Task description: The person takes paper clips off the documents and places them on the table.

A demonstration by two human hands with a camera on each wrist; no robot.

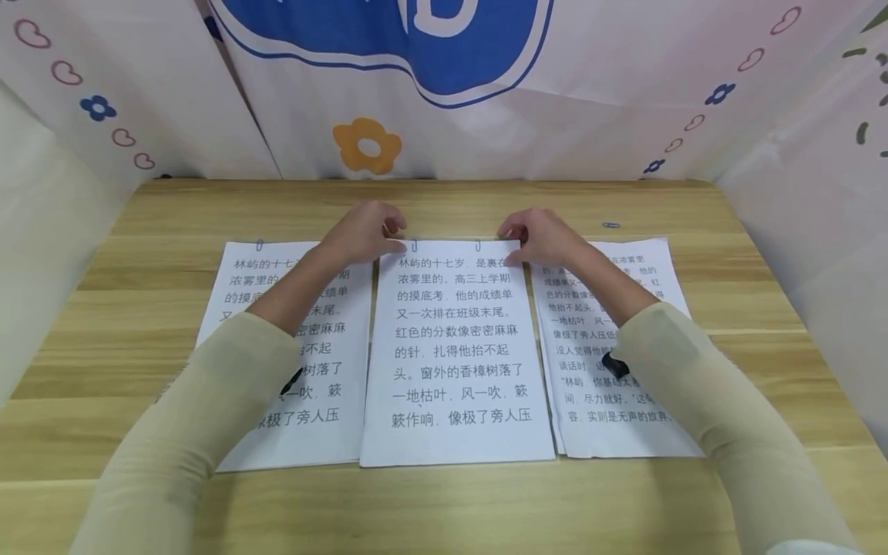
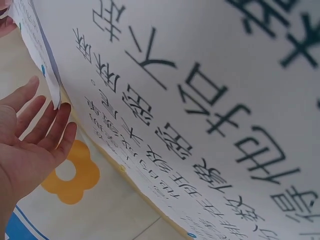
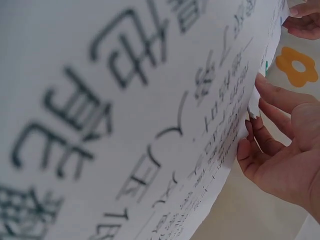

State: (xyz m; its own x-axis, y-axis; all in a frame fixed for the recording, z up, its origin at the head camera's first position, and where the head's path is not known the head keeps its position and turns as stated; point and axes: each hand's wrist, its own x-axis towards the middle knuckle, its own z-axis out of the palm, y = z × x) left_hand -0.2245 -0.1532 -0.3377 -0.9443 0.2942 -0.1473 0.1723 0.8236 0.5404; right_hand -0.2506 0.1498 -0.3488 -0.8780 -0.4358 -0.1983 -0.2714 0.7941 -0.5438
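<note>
A middle stack of printed sheets point(image 1: 458, 447) lies on the table, with a paper clip point(image 1: 478, 246) and another paper clip point(image 1: 414, 246) on its top edge. At its top left corner is my left hand point(image 1: 368, 231), fingertips touching the paper corner and thumb apart. My right hand point(image 1: 544, 235) holds the top right corner between thumb and bent fingers; the exact contact is partly hidden in the head view. In the right wrist view, that hand point(image 3: 290, 132) sits at the paper's edge. My left hand point(image 2: 37, 132) shows spread fingers in the left wrist view.
To the left lies another printed stack point(image 1: 305, 451) with a paper clip point(image 1: 260, 245) on top. A right stack point(image 1: 624, 439) is partly under my forearm. One loose paper clip point(image 1: 610, 225) lies behind it. Printed white cloth point(image 1: 590, 131) hangs behind the wooden table point(image 1: 444, 509).
</note>
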